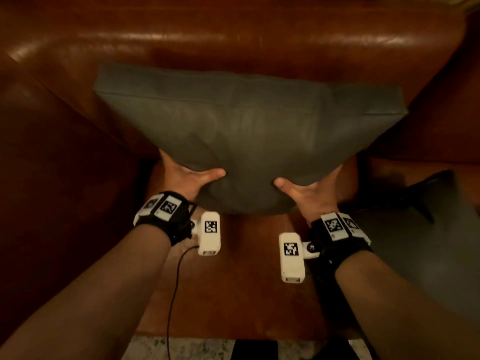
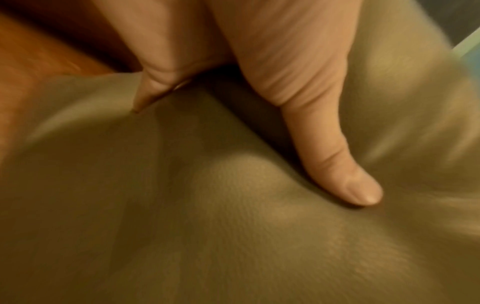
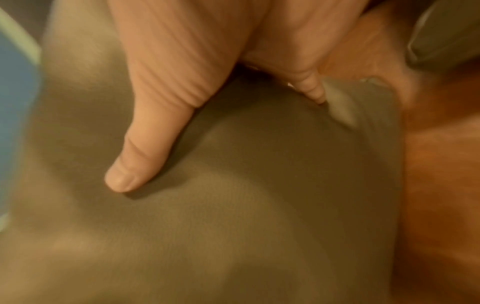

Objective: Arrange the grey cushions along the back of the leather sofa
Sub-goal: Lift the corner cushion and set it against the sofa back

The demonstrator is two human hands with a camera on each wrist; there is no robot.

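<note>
A large grey cushion (image 1: 246, 126) is held up in front of the brown leather sofa's backrest (image 1: 233, 42), its top edge close to the backrest. My left hand (image 1: 187, 175) grips its lower left edge, thumb pressed into the front face and fingers hidden behind. My right hand (image 1: 309, 189) grips the lower right edge the same way. In the left wrist view the thumb (image 2: 337, 164) dents the grey fabric (image 2: 207, 226). In the right wrist view the thumb (image 3: 140, 156) lies on the cushion (image 3: 259, 205). A second grey cushion (image 1: 426, 242) lies on the seat at the right.
The sofa's left armrest (image 1: 52, 178) rises at the left. The seat (image 1: 233, 281) shows bare leather under my wrists. A black cable (image 1: 174, 294) hangs from the left wrist camera. A speckled floor (image 1: 181, 349) shows below the seat's front edge.
</note>
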